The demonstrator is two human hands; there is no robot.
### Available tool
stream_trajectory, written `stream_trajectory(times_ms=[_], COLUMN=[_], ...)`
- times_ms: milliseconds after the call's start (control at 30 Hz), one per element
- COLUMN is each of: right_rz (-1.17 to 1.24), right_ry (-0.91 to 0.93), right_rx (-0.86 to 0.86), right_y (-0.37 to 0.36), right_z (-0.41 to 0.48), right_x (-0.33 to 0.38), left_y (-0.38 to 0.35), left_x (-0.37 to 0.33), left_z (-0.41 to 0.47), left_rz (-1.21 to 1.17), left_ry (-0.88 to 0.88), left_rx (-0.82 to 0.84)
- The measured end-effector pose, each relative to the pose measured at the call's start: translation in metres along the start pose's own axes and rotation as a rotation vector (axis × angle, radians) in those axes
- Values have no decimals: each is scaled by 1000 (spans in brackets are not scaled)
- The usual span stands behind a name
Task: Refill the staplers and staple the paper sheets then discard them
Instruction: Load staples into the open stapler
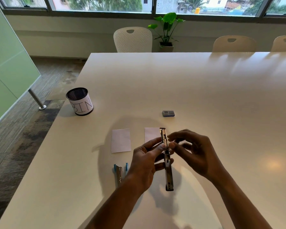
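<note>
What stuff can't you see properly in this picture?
All in the head view:
- Staples inside the open stapler: too small, and the left hand grips over it.
- Right hand fingertips: blurred, so whether they pinch anything is unclear.
- Right sheet: lower part hidden behind the left hand and stapler.
- Blue stapler: partly behind the left wrist.
- Bin inside: dark, bottom hidden by its wall.
- Box label: too small.

Shiny metal stapler (168, 172), glossy table (188, 88), mesh bin (80, 101).
</note>
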State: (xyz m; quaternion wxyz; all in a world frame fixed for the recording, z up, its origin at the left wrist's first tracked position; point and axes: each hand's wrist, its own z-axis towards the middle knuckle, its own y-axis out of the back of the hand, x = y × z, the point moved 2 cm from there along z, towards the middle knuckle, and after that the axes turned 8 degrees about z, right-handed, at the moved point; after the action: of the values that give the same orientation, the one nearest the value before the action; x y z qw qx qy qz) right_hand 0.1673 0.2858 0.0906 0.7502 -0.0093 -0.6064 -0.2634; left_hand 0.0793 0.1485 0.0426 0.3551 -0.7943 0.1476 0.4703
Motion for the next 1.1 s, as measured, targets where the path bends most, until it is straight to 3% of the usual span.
stream_trajectory(times_ms=[700, 933, 1100], right_rz=[-142, 98, 79], right_ry=[104, -147, -207], right_rx=[-160, -270, -190], right_y=[-14, -16, -15], right_z=[16, 13, 4], right_x=[-19, -31, -33], left_y=[-2, -1, 2], left_x=[4, 6, 4], left_z=[-2, -3, -1], left_rz=[10, 54, 48], left_ry=[-28, -31, -22], left_rx=[18, -5, -26])
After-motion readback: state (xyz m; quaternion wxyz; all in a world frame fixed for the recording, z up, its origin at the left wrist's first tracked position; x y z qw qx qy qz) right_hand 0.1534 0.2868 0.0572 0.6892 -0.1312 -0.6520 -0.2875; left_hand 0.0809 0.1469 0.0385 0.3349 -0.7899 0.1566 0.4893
